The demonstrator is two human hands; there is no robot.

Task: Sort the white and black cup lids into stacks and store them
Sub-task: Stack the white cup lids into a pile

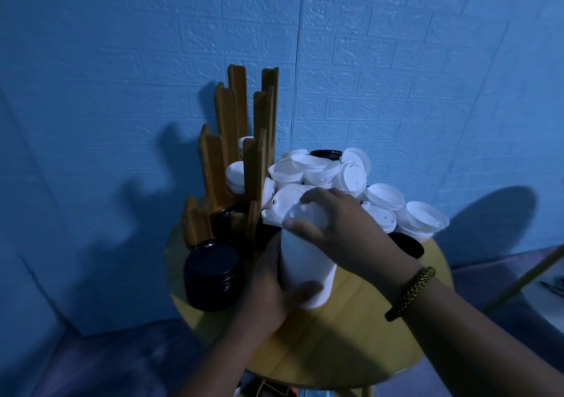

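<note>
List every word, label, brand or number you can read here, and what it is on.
No readable text anywhere in the head view.
On the loose white lids: any moulded marks are too small to read.
On the held stack of white lids, the black lid stack and the wooden rack: no print visible.
On the coloured items at the bottom edge: too blurred to tell.

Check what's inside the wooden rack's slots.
In the rack, white lids sit in two upper slots, black lids in a lower one. Slats cover most of each stack; counts are hidden.
</note>
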